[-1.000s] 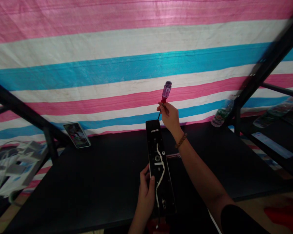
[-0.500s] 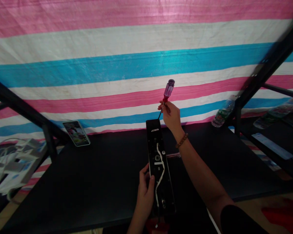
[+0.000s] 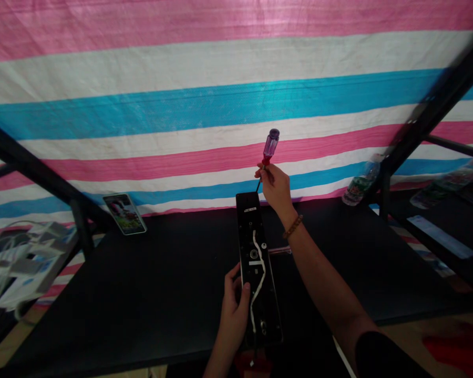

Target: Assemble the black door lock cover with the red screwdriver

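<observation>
A long black panel [image 3: 268, 302], dark inside with small fittings, stands tilted away from me over the table. Along it runs a white cable [image 3: 263, 270] whose end hangs below the near edge. My left hand [image 3: 236, 302] grips the panel's left side, thumb on top. In my right hand [image 3: 276, 184] is a screwdriver [image 3: 271, 144] with a clear purple and red handle, pinched by its shaft below the handle. Its tip points down at the panel's far right corner; whether it touches a screw I cannot make out. Beyond the panel lies a thin pinkish rod [image 3: 280, 251].
The black table [image 3: 161, 294] meets a striped tarp [image 3: 173, 115]. A phone [image 3: 125, 214] leans at the back left. White chargers and cables [image 3: 35, 257] lie far left. Plastic bottles stand or lie right, one by the frame post [image 3: 357, 189]. A pale strip [image 3: 441, 236] lies on the right-hand surface.
The screwdriver handle has tipped very slightly to the left. Both hands and the panel stay practically where they were.
</observation>
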Tool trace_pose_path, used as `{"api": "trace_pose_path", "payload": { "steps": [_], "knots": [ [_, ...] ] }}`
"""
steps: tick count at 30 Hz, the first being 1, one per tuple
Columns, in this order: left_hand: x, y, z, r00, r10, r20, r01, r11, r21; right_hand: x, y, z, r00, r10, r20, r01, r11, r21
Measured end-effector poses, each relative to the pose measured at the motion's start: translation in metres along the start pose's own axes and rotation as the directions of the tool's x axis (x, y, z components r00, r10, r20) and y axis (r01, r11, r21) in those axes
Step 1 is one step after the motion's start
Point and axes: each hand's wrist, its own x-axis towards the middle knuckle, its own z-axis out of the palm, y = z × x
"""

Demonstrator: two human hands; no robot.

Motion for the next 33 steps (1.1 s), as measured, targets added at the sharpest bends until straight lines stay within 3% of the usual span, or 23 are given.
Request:
{"api": "trace_pose_path", "payload": {
  "steps": [33],
  "knots": [
    [-0.0002,0.002,0.0016,1.0,0.004,0.015,-0.004,1.0,-0.016,-0.0005,-0.0012,-0.0014,1.0,-0.017,-0.006,0.017,0.999,0.031]
  ]
}}
